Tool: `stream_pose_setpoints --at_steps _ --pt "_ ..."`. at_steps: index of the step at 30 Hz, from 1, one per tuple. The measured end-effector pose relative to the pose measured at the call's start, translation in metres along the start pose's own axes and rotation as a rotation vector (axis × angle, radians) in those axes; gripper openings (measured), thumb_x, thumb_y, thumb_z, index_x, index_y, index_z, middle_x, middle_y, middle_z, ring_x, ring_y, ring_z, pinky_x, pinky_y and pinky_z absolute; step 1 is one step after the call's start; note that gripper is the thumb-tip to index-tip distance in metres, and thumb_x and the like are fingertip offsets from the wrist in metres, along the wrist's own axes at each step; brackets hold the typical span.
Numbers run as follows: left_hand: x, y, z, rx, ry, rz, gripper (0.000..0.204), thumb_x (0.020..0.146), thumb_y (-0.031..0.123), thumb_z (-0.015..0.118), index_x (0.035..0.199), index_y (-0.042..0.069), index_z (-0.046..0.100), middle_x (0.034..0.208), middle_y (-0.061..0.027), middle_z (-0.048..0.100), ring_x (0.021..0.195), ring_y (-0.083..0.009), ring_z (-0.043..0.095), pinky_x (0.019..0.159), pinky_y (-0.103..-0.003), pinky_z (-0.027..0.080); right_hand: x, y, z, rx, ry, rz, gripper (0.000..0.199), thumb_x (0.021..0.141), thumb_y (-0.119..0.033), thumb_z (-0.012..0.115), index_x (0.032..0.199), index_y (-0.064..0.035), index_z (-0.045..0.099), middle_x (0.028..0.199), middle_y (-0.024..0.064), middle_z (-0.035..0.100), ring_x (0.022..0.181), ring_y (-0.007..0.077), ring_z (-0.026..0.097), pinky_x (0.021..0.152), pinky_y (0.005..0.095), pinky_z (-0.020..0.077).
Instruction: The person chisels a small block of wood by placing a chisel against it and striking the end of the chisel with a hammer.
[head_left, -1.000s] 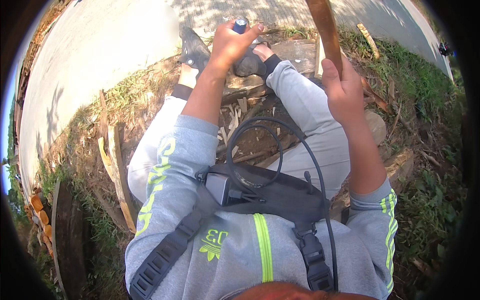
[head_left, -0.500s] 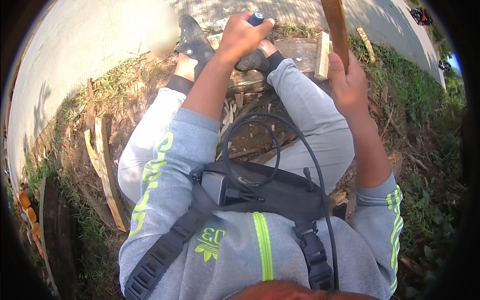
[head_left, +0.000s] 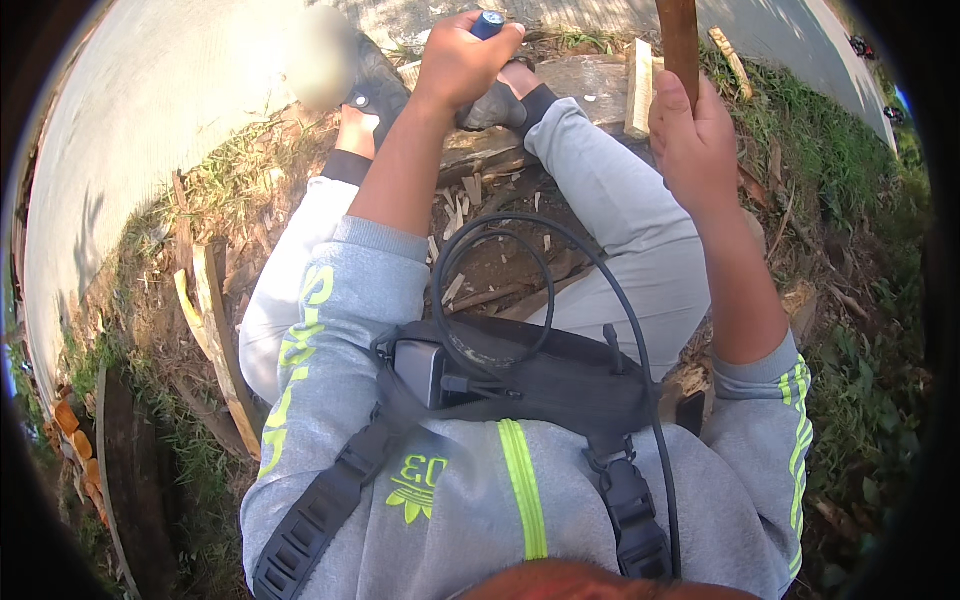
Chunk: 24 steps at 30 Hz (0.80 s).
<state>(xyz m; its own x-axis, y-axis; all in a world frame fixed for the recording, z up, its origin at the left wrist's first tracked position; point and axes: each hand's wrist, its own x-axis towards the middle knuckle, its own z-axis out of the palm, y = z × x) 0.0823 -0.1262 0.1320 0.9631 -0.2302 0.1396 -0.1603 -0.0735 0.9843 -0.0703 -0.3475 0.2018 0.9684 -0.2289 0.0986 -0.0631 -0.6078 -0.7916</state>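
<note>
Far left: stacked orange-ended wood (head_left: 75,440), then a dark slab (head_left: 140,480) in the grass. Pale concrete road (head_left: 130,175) runs above. Next in, two split sticks (head_left: 222,340) lie side by side left of the bent left leg. Left shoe (head_left: 378,95) is at the road edge, partly behind a blurred patch. Left hand (head_left: 458,65): closed fist around a blue handle (head_left: 488,25), round end poking out on top near the thumb; rest of that tool is hidden. Wood chips (head_left: 455,215) are scattered on the dirt between the legs. Black cable (head_left: 605,265) loops over the chest pack (head_left: 560,385). Right shoe (head_left: 493,107) is against a weathered log (head_left: 590,85); pale squared block (head_left: 639,90) at the log's right end. Right hand (head_left: 695,145): fingers wrapped around a brown wooden shaft (head_left: 679,45), held near upright, top cut off by the frame. Far right: short pale stick (head_left: 732,62) in green grass (head_left: 840,145).
</note>
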Motion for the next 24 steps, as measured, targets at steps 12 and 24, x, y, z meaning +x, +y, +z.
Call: stream_pose_setpoints --at_steps 12,24 --pt "-0.001 -0.017 -0.007 0.113 0.006 0.022 0.028 0.093 0.027 0.077 0.078 0.007 0.066 0.065 0.0062 0.056 0.060 -0.0046 0.048 0.056 -0.027 0.037 0.000 -0.001 -0.007 -0.228 -0.096 -0.064 0.044 0.105 -0.045 0.061 0.107 -0.0010 0.067 0.073 0.0102 0.062 0.069 0.0229 0.059 0.067 0.0395 0.0470" --pt "-0.008 -0.013 -0.033 -0.256 0.138 -0.007 0.025 0.093 0.018 0.074 0.074 0.011 0.060 0.064 0.0062 0.053 0.055 -0.0042 0.044 0.052 -0.026 0.033 -0.038 0.032 0.031 0.162 -0.045 0.045 0.046 0.107 -0.044 0.062 0.113 0.0012 0.069 0.076 0.0040 0.062 0.072 0.0127 0.056 0.068 0.0317 0.0460"
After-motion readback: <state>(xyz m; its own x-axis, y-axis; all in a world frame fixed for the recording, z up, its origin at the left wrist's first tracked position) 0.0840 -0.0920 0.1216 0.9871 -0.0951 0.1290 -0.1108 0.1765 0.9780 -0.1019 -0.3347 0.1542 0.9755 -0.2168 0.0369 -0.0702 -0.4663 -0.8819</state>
